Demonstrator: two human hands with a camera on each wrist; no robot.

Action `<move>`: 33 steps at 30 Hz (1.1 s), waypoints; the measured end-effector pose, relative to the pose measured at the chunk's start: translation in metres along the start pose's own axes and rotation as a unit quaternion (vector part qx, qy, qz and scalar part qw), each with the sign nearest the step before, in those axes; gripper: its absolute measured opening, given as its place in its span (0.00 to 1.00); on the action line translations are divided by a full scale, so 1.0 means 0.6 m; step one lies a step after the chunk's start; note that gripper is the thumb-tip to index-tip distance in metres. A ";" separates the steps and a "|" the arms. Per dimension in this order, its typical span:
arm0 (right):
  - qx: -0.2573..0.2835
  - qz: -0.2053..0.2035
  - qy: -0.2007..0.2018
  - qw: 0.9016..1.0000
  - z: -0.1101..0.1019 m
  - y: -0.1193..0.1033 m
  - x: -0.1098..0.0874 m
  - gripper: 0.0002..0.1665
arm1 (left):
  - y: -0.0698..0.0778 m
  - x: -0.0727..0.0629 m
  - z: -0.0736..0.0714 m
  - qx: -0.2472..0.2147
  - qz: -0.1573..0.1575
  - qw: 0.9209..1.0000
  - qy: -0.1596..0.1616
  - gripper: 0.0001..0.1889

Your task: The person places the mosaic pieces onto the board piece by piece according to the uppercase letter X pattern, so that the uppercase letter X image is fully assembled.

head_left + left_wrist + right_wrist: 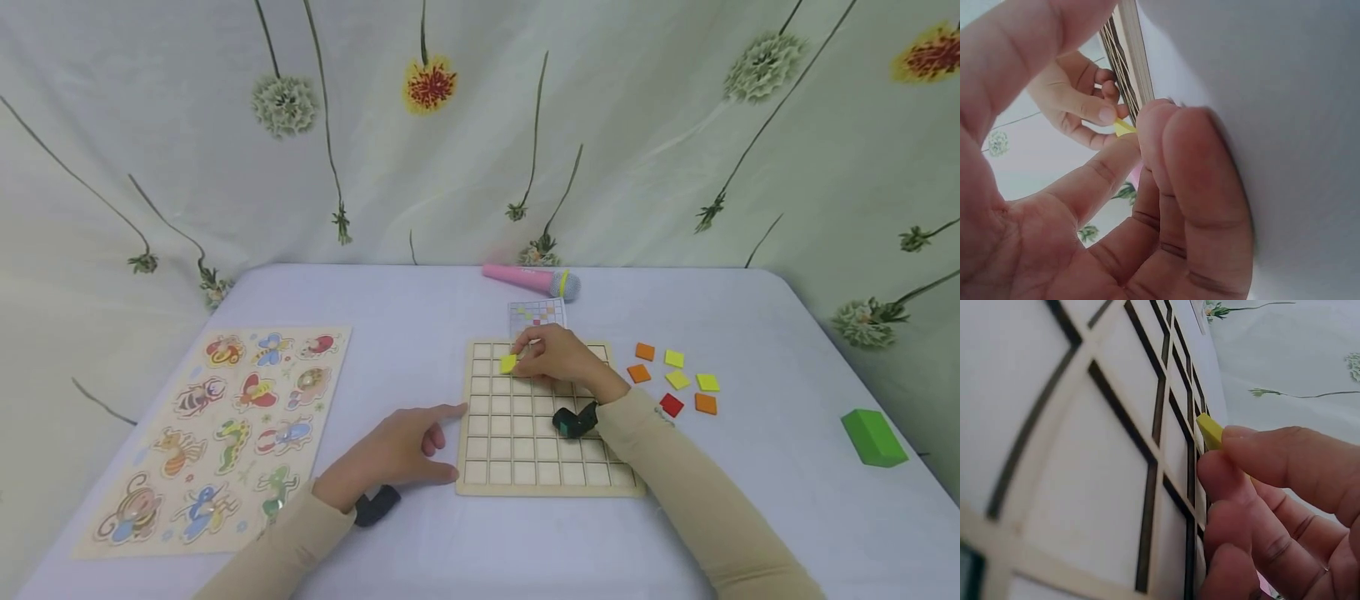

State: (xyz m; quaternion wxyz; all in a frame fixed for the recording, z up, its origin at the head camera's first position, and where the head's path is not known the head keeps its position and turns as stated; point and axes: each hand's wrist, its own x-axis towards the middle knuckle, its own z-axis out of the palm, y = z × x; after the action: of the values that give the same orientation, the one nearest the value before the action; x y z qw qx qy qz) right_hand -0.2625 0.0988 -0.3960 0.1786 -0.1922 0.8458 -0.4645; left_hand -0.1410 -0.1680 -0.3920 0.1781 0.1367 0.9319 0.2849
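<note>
A wooden grid board (522, 450) lies on the table in front of me. Over its upper left squares my right hand (553, 354) pinches a yellow square tile (507, 364) between thumb and finger. In the right wrist view the yellow tile (1210, 430) is tilted, one edge close to the grid bars. My left hand (408, 442) is at the board's left edge, thumb and index finger spread along it, other fingers bent loosely. The left wrist view shows those fingers (1204, 169) near the tabletop, holding nothing.
Loose tiles, including a red tile (672, 405) and an orange tile (706, 403), lie right of the board. Behind it are a small pattern card (536, 313) and a pink microphone (525, 277). An insect puzzle board (247, 433) lies left, a green block (874, 437) far right.
</note>
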 end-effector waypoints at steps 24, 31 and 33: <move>-0.066 0.007 -0.001 0.998 0.010 -0.013 0.010 0.14 | 0.001 0.001 -0.001 0.001 -0.009 1.000 -0.007 0.45; -0.044 -0.015 -0.012 0.999 0.000 -0.010 -0.004 0.15 | 0.001 0.001 -0.002 0.001 -0.007 1.000 -0.007 0.45; -0.037 -0.024 -0.013 0.999 -0.003 -0.007 -0.008 0.16 | 0.000 0.001 -0.002 0.001 -0.004 1.000 -0.006 0.45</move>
State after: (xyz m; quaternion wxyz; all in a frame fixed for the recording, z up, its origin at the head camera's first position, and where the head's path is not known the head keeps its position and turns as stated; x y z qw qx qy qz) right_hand -0.2584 0.1002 -0.3907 0.1715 -0.2252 0.8553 -0.4341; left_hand -0.1417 -0.1682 -0.3912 0.1847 0.1350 0.9316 0.2824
